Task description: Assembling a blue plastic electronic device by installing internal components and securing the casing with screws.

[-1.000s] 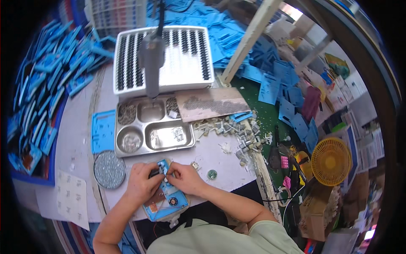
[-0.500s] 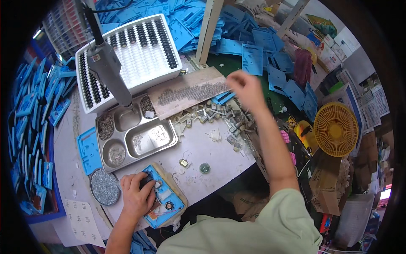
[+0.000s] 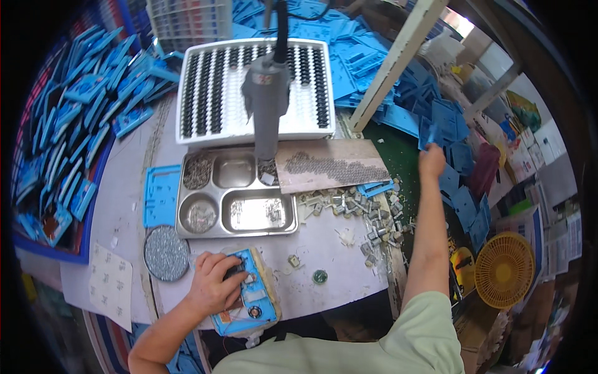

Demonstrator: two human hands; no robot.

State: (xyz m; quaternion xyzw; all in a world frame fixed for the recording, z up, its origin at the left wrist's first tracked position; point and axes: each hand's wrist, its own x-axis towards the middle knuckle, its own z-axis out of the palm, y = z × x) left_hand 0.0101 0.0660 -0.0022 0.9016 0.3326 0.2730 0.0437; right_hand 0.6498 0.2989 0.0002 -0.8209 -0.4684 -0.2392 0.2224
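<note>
My left hand [image 3: 215, 283] rests with curled fingers over the left side of a blue plastic casing [image 3: 265, 305]. A dark part sits under its fingertips. The casing holds a round metal-rimmed piece and thin wires, and lies on a padded block [image 3: 271, 280]. Far to the right, my right hand [image 3: 431, 161] is stretched out to a heap of blue plastic panels [image 3: 451, 121]. Its fingers close on the edge of one blue panel [image 3: 430, 133]; blur hides the exact grip.
A grey electric screwdriver [image 3: 266, 109] hangs above a steel compartment tray [image 3: 293, 229] with small screws. Behind stands a white tray [image 3: 249, 138] of black parts. A board of small pieces [image 3: 336, 181], several small motors [image 3: 374, 237], a round tin [image 3: 166, 254] and a yellow basket [image 3: 504, 270] are around.
My right hand has moved farther right and away, from beside the board to the blue panels. The head view has shifted and turned. My left hand stays on the casing.
</note>
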